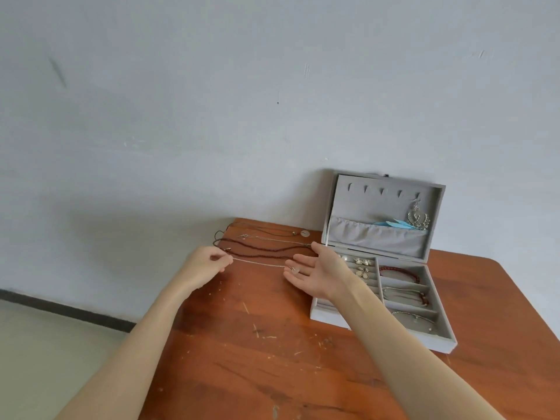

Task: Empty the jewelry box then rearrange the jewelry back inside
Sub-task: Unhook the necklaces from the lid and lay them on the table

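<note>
A grey jewelry box (442, 344) stands open on the right of the wooden table (272, 359), lid (342, 201) upright against the wall. A silver chain necklace (260, 263) stretches between my hands: my left hand (203, 266) pinches one end, and its small pale pendant (294, 270) lies on the straight fingers of my right hand (315, 272), palm up. Beyond it, a dark beaded necklace (266, 248), another thin chain (272, 238) and a cord necklace with a round pendant (304, 233) lie in rows on the table.
Inside the box are a red bead bracelet (400, 272), other bracelets (409, 294) and small earrings (362, 262). A silver ornate earring (418, 218) hangs from a lid hook, with a blue feather piece (394, 224) in the lid pocket. The table's left edge drops to the floor.
</note>
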`<state>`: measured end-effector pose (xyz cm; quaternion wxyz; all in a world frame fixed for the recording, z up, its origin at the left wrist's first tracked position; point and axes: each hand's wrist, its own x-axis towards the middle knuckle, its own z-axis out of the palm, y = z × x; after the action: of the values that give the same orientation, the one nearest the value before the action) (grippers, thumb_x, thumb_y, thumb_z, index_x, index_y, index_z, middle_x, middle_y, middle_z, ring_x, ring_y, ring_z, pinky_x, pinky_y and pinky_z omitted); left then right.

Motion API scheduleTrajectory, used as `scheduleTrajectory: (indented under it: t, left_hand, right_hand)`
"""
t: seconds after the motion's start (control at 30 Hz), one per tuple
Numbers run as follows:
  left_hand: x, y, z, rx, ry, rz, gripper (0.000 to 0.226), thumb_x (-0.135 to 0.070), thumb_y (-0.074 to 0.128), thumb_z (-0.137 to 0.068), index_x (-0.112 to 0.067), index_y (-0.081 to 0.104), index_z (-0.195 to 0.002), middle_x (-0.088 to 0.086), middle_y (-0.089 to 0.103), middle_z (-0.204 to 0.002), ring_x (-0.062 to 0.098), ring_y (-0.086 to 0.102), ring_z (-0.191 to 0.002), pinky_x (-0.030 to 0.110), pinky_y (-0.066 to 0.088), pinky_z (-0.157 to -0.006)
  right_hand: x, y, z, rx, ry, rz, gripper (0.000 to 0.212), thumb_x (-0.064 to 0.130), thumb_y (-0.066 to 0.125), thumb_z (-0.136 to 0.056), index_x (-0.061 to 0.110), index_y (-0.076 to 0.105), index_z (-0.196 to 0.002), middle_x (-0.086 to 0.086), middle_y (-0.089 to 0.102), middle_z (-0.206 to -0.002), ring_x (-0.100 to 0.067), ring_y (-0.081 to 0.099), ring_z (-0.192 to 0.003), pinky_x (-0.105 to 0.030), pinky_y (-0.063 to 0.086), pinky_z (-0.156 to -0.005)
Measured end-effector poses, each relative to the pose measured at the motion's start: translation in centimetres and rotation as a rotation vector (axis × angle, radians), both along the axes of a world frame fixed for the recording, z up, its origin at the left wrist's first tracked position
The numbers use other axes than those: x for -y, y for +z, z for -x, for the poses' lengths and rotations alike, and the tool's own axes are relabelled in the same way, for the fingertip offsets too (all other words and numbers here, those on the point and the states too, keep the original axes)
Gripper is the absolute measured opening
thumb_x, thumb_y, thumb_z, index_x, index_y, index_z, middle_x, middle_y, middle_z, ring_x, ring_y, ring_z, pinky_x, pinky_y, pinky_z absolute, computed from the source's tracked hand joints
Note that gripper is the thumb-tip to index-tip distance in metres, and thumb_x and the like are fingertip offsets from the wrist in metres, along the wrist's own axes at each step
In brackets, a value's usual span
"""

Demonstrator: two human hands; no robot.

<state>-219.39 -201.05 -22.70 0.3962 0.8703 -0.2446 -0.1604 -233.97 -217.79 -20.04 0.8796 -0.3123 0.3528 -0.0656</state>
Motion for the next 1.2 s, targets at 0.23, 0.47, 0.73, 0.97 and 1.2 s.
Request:
scheduleTrajectory:
  t: [0.23,0.47,0.73,0.97,1.2]
  left_hand:
    - [0.7,-1.3,-0.3,0.116,0.023,0.006,0.014,-0.024,0.056,-0.089,-0.018,0.069,-0.089,-0.003,0.063,-0.072,0.007,0.056,-0.073,0.019,0.036,-0.064]
    - [0.8,-2.0,-0.2,0.199,-0.004,0.026,0.016,-0.019,0.057,-0.09,-0.014,0.072,-0.093,0.001,0.068,-0.096,0.015,0.058,-0.089,0.022,0.039,-0.081]
    - [0.2,-2.1,0.1,0.255,-0.011,0.059,0.015,-0.012,0.057,-0.089,-0.013,0.072,-0.094,0.0,0.069,-0.1,0.014,0.058,-0.096,0.021,0.039,-0.083]
    - [0.2,-2.2,0.1,0.334,-0.044,0.02,0.015,-0.009,0.057,-0.089,-0.013,0.071,-0.093,0.001,0.065,-0.098,0.011,0.053,-0.085,0.02,0.037,-0.079]
    - [1.2,-2.6,-0.5,0.406,-0.037,0.023,0.015,-0.008,0.057,-0.089,-0.011,0.072,-0.092,0.0,0.058,-0.092,0.016,0.053,-0.083,0.023,0.038,-0.08]
  right_hand:
    - [-0.1,0.3,-1.0,-0.107,0.003,0.053,0.043,0.033,0.038,-0.098,0.0,0.045,-0.125,-0.02,0.04,-0.139,-0.035,0.039,-0.129,-0.046,0.043,-0.089]
    - [-0.9,0.9,-0.2,-0.12,0.029,0.159,0.04,0.03,0.04,-0.098,0.003,0.046,-0.126,-0.017,0.039,-0.137,-0.038,0.044,-0.122,-0.041,0.047,-0.081]
    - [-3.2,-1.7,0.5,-0.326,0.454,1.914,0.037,0.023,0.03,-0.099,0.005,0.051,-0.124,-0.011,0.051,-0.131,-0.027,0.045,-0.124,-0.038,0.024,-0.114]
    - [-4.3,-3.9,0.8,-0.695,0.924,2.105,0.07,0.052,0.005,-0.096,0.005,0.003,-0.148,-0.009,0.002,-0.158,-0.021,-0.005,-0.146,-0.047,-0.018,-0.113]
    - [-2.7,-3.5,1.0,-0.869,1.002,2.132,0.076,0.057,0.001,-0.093,0.004,0.0,-0.148,-0.011,-0.001,-0.157,-0.021,-0.01,-0.145,-0.049,-0.024,-0.108]
